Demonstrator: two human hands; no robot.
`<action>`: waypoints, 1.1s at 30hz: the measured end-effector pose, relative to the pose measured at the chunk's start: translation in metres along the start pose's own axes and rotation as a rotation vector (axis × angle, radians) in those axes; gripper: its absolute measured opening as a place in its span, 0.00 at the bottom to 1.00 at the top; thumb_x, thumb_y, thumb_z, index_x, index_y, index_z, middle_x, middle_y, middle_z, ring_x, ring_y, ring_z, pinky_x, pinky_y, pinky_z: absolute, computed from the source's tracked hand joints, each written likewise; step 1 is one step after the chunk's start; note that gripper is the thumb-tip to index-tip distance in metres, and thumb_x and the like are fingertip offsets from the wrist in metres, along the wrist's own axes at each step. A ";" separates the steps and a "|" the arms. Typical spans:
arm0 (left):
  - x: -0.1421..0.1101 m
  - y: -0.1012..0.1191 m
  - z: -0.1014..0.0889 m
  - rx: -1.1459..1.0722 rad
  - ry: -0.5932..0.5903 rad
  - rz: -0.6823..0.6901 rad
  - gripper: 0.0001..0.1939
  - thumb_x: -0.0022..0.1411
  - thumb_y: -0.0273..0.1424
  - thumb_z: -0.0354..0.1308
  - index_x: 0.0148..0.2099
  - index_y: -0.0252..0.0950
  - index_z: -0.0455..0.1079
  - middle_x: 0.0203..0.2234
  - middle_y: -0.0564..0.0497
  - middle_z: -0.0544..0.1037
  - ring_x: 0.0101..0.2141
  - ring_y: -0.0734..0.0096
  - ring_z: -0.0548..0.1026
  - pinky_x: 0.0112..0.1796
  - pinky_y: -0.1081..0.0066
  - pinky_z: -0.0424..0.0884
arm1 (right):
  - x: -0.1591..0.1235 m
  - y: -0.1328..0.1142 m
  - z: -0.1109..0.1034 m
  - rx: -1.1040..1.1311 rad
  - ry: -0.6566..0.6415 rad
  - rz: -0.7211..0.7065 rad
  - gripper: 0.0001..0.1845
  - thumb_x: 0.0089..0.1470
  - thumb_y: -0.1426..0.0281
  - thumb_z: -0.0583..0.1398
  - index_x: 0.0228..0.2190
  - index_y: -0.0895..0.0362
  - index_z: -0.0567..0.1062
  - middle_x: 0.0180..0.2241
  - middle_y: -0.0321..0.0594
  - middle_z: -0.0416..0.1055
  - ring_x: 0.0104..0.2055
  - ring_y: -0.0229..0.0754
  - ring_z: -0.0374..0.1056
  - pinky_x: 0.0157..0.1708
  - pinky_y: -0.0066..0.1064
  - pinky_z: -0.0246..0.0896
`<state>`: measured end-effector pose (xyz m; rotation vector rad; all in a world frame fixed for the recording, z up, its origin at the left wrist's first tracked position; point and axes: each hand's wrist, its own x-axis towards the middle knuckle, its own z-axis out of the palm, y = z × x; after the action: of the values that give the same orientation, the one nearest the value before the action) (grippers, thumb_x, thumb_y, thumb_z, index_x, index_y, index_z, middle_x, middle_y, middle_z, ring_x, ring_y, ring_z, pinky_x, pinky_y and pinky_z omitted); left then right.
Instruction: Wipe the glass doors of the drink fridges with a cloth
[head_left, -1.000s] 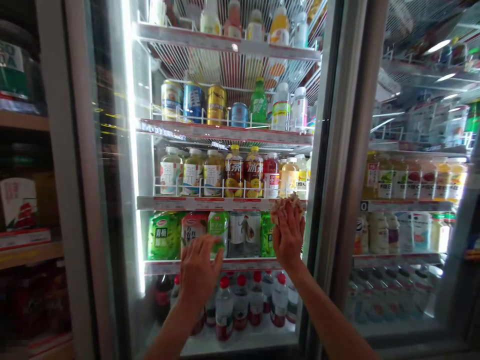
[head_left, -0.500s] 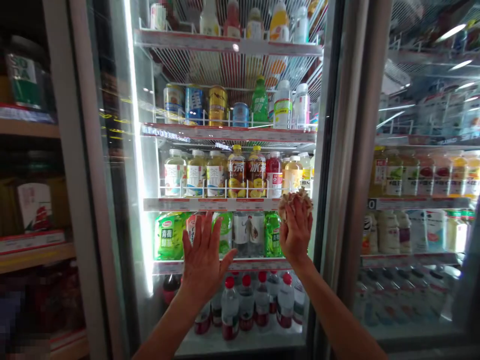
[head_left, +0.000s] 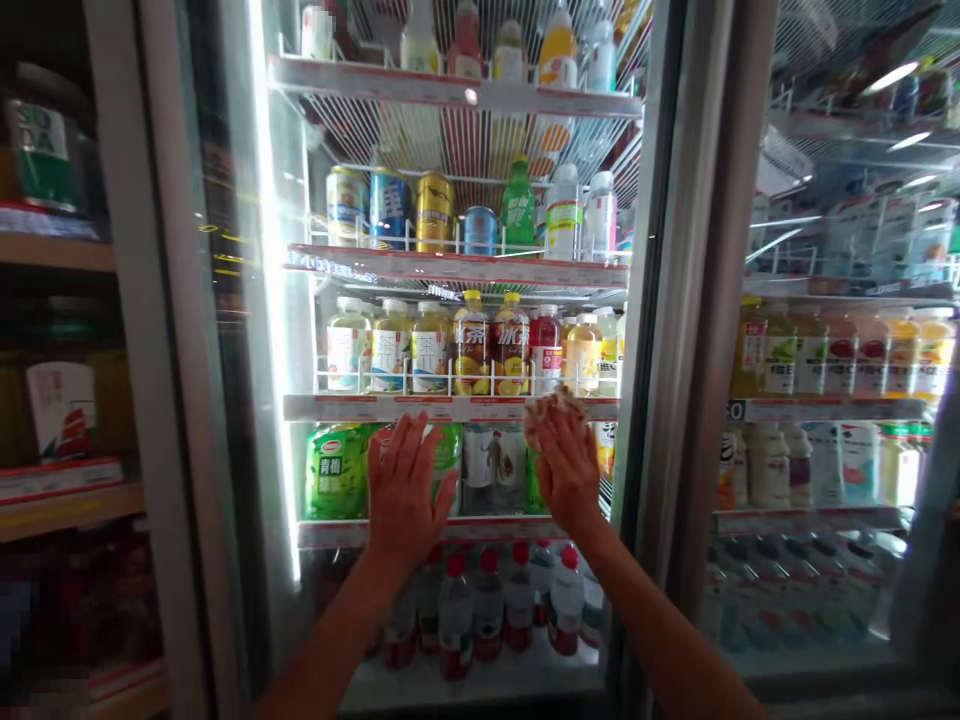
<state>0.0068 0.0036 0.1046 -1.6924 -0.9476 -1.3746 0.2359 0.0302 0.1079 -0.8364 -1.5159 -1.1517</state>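
Observation:
My right hand [head_left: 570, 468] presses a crumpled, pale brownish cloth [head_left: 553, 408] against the glass door of a lit drinks fridge, at the height of the middle shelf edge [head_left: 360, 407]. The cloth bunches out past its fingertips. To the left, my left hand [head_left: 407, 490] is raised with its fingers extended and its thumb apart, holding nothing. It is in front of the green bottles; whether it touches the glass I cannot tell. Behind the glass, between the hands, stand clear bottles with white labels [head_left: 480, 455]. A green drink pack [head_left: 335, 470] shows left of my left hand.
A metal door frame [head_left: 694, 350] runs upright on the right, with another stocked fridge section beyond it. Dark shelves [head_left: 56, 250] with large bottles stand at the left. Red-capped bottles [head_left: 455, 610] fill the bottom shelf; cans [head_left: 435, 212] and bottles line the upper ones.
My right hand moved slightly right with the cloth, then back left across the glass. My left hand rose and stretched out its fingers, then shifted a little.

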 end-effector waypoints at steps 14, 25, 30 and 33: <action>0.064 0.004 0.006 0.018 -0.032 0.096 0.36 0.61 0.46 0.45 0.64 0.34 0.39 0.62 0.40 0.46 0.62 0.57 0.39 0.58 0.52 0.36 | 0.017 -0.001 0.008 -0.026 0.129 0.125 0.30 0.54 0.72 0.52 0.58 0.55 0.53 0.60 0.46 0.51 0.63 0.50 0.44 0.57 0.50 0.46; 0.031 -0.002 0.001 0.016 0.015 -0.003 0.28 0.62 0.37 0.46 0.61 0.32 0.48 0.59 0.38 0.55 0.60 0.58 0.51 0.58 0.54 0.42 | 0.029 0.011 0.003 -0.010 0.070 0.011 0.31 0.54 0.73 0.51 0.59 0.54 0.51 0.60 0.44 0.51 0.63 0.48 0.45 0.58 0.48 0.46; 0.042 -0.007 -0.012 -0.067 0.053 0.060 0.12 0.60 0.29 0.48 0.45 0.37 0.68 0.40 0.48 0.75 0.42 0.67 0.70 0.44 0.67 0.63 | 0.034 0.013 0.001 -0.022 0.081 0.032 0.30 0.54 0.72 0.51 0.59 0.53 0.52 0.60 0.43 0.52 0.62 0.47 0.47 0.58 0.48 0.45; 0.048 -0.011 -0.013 -0.046 0.043 0.099 0.10 0.60 0.28 0.49 0.40 0.37 0.70 0.33 0.50 0.75 0.35 0.68 0.70 0.38 0.68 0.64 | 0.036 0.015 0.001 -0.021 0.146 0.113 0.30 0.55 0.73 0.50 0.59 0.53 0.51 0.61 0.44 0.49 0.63 0.48 0.45 0.57 0.49 0.47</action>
<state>-0.0008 0.0013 0.1543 -1.7133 -0.8031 -1.3715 0.2408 0.0338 0.1466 -0.8232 -1.3225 -1.1217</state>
